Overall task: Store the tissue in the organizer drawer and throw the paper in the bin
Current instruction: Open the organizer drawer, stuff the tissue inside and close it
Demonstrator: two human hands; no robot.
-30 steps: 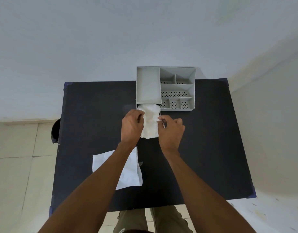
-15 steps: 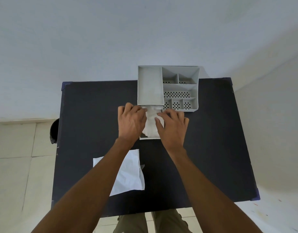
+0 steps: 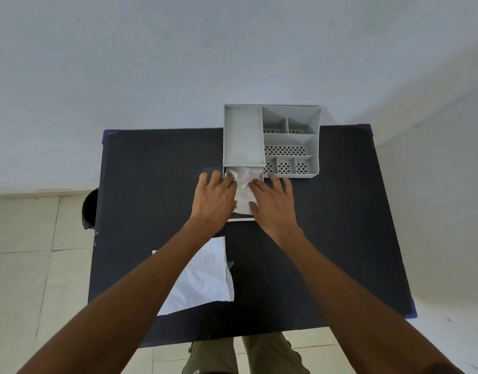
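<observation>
Two hands lie flat over a pulled-out drawer at the front of a grey organizer on a black table. The left hand covers the drawer's left edge, fingers spread and pointing away from the person. The right hand covers the right edge, likewise spread, its fingertips reaching the organizer's front wall. Neither hand grips anything; both are open with palms down, and they press on either side of the white tissue. The hands are apart, with a strip of tissue showing between them.

The tissue lies crumpled inside the drawer, its far end tucked under the organizer's tall left compartment. The drawer's near rim shows as a pale line just below the hands.

The organizer stands at the far edge of the table, against a pale wall. Its right half is split into several small compartments with perforated floors.

The white paper lies flat on the near left part of the table, well apart from the drawer and partly hidden under the left forearm. It is creased, with one corner pointing toward the drawer.

A dark round bin shows on the tiled floor just beside the table's left edge, mostly hidden behind it.
</observation>
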